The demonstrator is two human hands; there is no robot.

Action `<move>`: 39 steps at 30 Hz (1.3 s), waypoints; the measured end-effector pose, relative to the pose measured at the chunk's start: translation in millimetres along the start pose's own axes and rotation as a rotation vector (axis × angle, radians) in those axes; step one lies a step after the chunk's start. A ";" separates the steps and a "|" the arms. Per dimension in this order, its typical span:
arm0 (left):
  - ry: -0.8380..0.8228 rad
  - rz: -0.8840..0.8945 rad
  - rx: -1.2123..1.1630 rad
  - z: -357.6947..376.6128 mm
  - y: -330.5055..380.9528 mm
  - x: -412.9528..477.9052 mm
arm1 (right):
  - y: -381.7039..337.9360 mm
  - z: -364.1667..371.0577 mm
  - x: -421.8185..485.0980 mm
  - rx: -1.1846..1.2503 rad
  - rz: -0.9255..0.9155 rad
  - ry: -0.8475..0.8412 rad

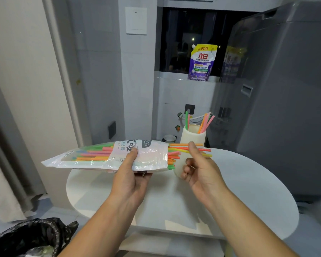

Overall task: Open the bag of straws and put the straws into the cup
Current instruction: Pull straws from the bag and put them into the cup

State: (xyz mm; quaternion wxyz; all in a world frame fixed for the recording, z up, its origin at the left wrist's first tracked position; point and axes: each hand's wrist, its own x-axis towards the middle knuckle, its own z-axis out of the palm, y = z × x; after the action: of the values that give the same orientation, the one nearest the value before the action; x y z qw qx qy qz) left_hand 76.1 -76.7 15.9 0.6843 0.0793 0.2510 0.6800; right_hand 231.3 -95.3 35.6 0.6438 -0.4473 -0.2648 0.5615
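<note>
My left hand [132, 179] holds the plastic bag of straws [93, 155] flat above the round white table [248, 182], its open mouth pointing right. Coloured straws [176, 154] stick out of that mouth. My right hand [200, 168] pinches a few of those straws, orange and yellow, between thumb and fingers, right in front of the cup. The tall white cup [192, 135] stands on the table behind my right hand, partly hidden by it. Several straws [204, 122] stand in the cup, leaning right, with a green one on its left side.
A purple detergent pouch [202, 62] stands on the window ledge behind. A grey appliance [285, 89] fills the right side. A bin with a black liner [32, 236] sits at the lower left. A curtain [6, 145] hangs at the left.
</note>
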 end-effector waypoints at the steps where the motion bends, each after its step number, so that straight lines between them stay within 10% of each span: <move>1: -0.006 -0.001 0.010 -0.1 -0.6 -0.5 | 3.3 1.8 -0.8 -0.020 -0.001 -0.011; 39: 0.030 -0.011 0.042 -4.8 -9.1 9.9 | -135.0 -48.6 -6.0 -0.545 -0.773 0.421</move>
State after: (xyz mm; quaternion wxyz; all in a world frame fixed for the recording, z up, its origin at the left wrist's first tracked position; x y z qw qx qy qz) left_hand 81.5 -68.8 5.4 0.6823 0.0819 0.2760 0.6720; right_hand 336.5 -110.4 132.2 0.7037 -0.5716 -0.4121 0.0911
